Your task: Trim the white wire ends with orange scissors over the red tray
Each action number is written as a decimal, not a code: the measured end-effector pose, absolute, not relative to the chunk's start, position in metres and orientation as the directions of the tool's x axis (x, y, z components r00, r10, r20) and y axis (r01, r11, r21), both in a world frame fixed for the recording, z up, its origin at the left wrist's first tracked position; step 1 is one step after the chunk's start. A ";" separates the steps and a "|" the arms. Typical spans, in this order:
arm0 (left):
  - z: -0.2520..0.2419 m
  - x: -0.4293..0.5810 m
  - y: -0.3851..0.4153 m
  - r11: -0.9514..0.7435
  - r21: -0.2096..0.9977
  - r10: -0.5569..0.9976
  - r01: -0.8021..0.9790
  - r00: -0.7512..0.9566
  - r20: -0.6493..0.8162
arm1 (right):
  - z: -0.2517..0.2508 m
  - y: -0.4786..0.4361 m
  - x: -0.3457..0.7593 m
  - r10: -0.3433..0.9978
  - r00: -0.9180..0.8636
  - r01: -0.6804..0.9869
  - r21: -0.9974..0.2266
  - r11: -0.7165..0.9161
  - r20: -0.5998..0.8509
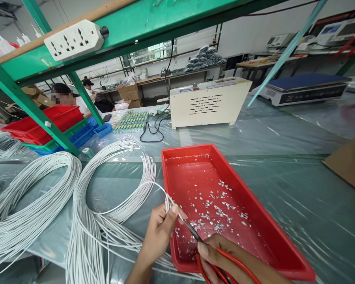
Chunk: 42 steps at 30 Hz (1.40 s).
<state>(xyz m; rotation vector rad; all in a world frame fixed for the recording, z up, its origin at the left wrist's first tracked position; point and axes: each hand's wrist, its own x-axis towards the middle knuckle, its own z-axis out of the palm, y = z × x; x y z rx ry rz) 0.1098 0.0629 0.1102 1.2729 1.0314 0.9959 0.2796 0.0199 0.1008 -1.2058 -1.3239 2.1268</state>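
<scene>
My left hand (162, 228) pinches the end part of a white cable (154, 184) between thumb and fingers, over the left rim of the red tray (195, 167). The cable arcs back to a large coil of white cables (85, 197) on my left. My right hand (221, 252) is closed round the red handles of a pair of pliers (193, 232). Their dark, slim jaws reach the cable right by my left fingertips. Whether the jaws are closed on it, I cannot tell. Small silvery scraps (219, 215) lie scattered in the tray.
A second cable coil (32, 193) lies further left. Stacked red, green and blue bins (47, 124) stand behind it. Beyond the tray are a cream metal box (208, 103) and a scale (304, 88). A green frame with a power strip (73, 39) crosses overhead. Two people sit behind.
</scene>
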 end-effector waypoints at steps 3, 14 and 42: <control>0.110 0.109 0.063 0.059 0.998 0.966 0.014 0.250 -0.061 | 0.096 0.020 0.279 0.672 -0.572 0.122 -0.859 -0.498 -0.471; 0.109 0.112 0.064 0.113 0.993 0.965 -0.019 0.239 -0.105 | 0.088 0.023 0.269 0.714 -0.502 0.123 -0.858 -0.499 -0.488; 0.103 0.120 0.055 -0.162 0.938 0.980 0.307 0.160 0.117 | 0.107 0.041 0.274 0.920 -0.305 0.577 -0.721 0.383 0.245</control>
